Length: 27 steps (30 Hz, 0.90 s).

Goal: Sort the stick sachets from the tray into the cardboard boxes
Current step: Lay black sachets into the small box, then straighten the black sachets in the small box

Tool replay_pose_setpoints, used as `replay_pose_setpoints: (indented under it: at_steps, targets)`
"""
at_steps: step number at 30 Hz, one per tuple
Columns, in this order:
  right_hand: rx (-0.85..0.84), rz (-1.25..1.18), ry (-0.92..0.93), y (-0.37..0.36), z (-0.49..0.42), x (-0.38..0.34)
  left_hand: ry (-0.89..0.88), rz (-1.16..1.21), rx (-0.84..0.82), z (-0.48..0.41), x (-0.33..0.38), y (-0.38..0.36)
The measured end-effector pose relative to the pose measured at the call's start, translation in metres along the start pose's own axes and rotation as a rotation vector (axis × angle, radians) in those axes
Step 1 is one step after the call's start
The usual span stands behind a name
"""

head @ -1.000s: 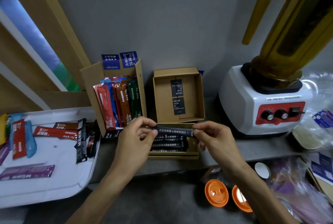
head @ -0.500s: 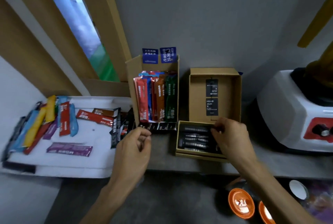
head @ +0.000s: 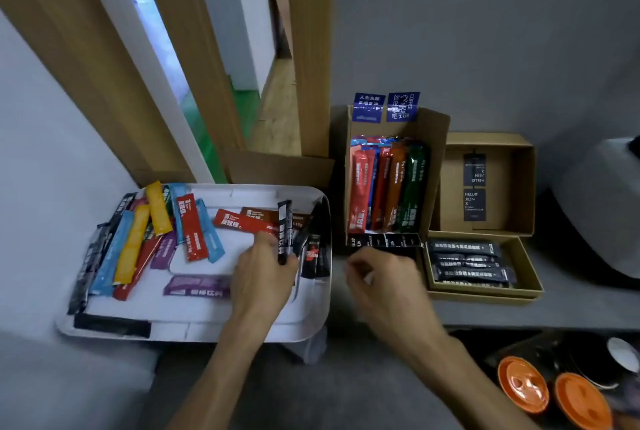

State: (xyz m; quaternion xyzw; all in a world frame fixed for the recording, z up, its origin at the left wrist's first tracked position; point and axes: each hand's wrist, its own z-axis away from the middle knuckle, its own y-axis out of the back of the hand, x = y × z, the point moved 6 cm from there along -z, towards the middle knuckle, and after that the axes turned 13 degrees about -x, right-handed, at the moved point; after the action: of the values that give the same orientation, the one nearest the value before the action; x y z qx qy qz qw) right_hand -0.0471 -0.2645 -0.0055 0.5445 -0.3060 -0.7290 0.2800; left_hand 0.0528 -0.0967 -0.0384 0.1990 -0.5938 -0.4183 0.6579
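Observation:
A white tray (head: 311,322) on the left holds several stick sachets in yellow, blue, red, purple and black. My left hand (head: 263,273) is over the tray's right part and pinches a black sachet (head: 284,230) that stands nearly upright. My right hand (head: 384,286) hovers between the tray and the boxes, fingers loosely curled, holding nothing. An upright cardboard box (head: 436,166) holds red, orange, blue and green sachets. To its right a flat open cardboard box (head: 526,267) holds several black sachets, its lid (head: 519,187) standing behind.
A grey wall runs behind the boxes. A white appliance base (head: 602,208) sits at the far right. Two orange lids (head: 550,395) lie below the counter edge at the bottom right. A wooden frame (head: 214,66) rises behind the tray.
The view swung left. My right hand left the flat box and moved toward the tray. My left hand reached into the tray and took hold of a black sachet.

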Motion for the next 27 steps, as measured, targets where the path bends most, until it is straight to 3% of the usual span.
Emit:
replay_pose_setpoints:
  at_steps: [4, 9, 12, 18, 22, 27]
  targets:
    - [-0.006, 0.154, -0.123, -0.044, -0.035, -0.032, 0.016, -0.036, 0.071, -0.005, -0.036, 0.033]
    - [0.093, 0.156, -0.242, -0.053, -0.044, -0.034, -0.067, -0.128, 0.104, -0.001, -0.029, 0.050]
    - [0.111, 0.143, -0.305, -0.056, -0.048, -0.033, -0.196, -0.136, 0.014, -0.009, -0.007, 0.034]
    - [0.058, 0.031, -0.351, -0.054, -0.053, -0.030, -0.171, -0.378, -0.120, -0.027, 0.020, 0.003]
    - [0.007, -0.082, -0.337, -0.051, -0.046, -0.024, -0.166, -0.271, -0.097, -0.022, 0.003, 0.011]
    - [0.057, -0.395, -0.253, -0.054, -0.030, -0.016, -0.155, 0.112, -0.130, 0.000, -0.012, 0.031]
